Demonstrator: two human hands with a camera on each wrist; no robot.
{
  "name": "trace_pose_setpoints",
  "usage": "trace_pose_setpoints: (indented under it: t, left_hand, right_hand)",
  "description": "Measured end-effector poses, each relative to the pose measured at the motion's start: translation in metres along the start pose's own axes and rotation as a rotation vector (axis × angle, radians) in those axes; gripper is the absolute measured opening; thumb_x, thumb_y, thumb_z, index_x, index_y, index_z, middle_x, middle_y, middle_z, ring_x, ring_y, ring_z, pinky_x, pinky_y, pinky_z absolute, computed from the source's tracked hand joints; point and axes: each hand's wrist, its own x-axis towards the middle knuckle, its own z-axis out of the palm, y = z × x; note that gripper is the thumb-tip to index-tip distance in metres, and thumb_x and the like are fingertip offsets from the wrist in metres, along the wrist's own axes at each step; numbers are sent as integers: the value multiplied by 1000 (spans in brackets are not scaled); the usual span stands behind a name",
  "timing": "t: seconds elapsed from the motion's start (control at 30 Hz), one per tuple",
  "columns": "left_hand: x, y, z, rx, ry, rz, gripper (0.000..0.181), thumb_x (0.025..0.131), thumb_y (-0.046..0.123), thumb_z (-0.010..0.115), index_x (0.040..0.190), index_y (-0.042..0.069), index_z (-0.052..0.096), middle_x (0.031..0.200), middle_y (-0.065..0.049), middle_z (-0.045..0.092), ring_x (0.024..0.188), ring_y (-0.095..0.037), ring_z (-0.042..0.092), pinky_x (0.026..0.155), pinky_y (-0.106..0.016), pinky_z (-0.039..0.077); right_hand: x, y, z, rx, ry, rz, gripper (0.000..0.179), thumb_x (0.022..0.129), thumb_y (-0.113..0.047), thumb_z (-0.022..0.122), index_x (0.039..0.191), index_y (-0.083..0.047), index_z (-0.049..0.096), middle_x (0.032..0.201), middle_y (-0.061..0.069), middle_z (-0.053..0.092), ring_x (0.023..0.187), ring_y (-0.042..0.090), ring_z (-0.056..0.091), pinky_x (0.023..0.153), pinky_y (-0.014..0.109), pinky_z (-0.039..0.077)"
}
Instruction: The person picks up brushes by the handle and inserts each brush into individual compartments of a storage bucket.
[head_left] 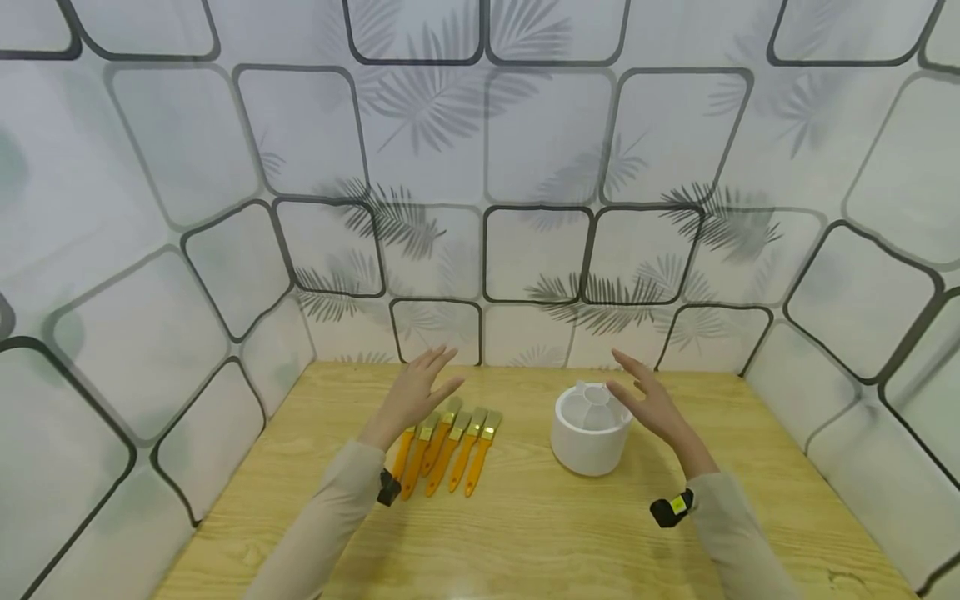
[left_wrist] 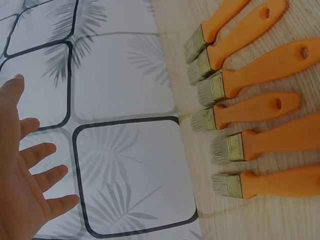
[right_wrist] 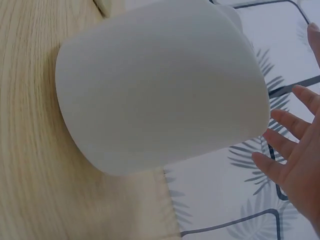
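Note:
Several paintbrushes (head_left: 444,454) with orange handles and pale bristles lie side by side on the table, bristles pointing away from me. My left hand (head_left: 414,392) hovers over their far left end with fingers spread and nothing in it. In the left wrist view the brushes (left_wrist: 265,70) show brass-coloured ferrules and holes in some handle ends. A white round holder (head_left: 589,446) with inner dividers stands upright to their right. Beside its upper right rim is my right hand (head_left: 654,407), fingers extended and holding nothing. The right wrist view shows the smooth side of the holder (right_wrist: 160,90).
The wood-grain table (head_left: 510,542) meets a patterned backdrop (head_left: 536,250) at the back and both sides. A black wrist camera (head_left: 670,508) sits on the right wrist, another wrist camera (head_left: 388,487) on the left.

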Motion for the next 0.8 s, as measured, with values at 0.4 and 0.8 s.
trace_pose_setpoints:
  t: [0.4, 0.8]
  left_hand:
    - [-12, -8, 8, -95, 25, -91, 55, 95, 44, 47, 142, 15, 39, 144, -11, 39, 132, -31, 35, 107, -52, 31]
    - [-24, -19, 15, -176, 32, -198, 55, 95, 45, 45, 139, 13, 42, 141, -10, 42, 129, -31, 39, 105, -53, 33]
  right_hand:
    - [-15, -19, -5, 109, -13, 35, 56, 97, -18, 49, 144, 1, 25, 145, 28, 28, 131, 47, 26, 103, 63, 25]
    - [-21, 35, 7, 204, 28, -9, 55, 97, -13, 47, 145, -1, 23, 144, 26, 30, 130, 46, 29, 101, 62, 29]
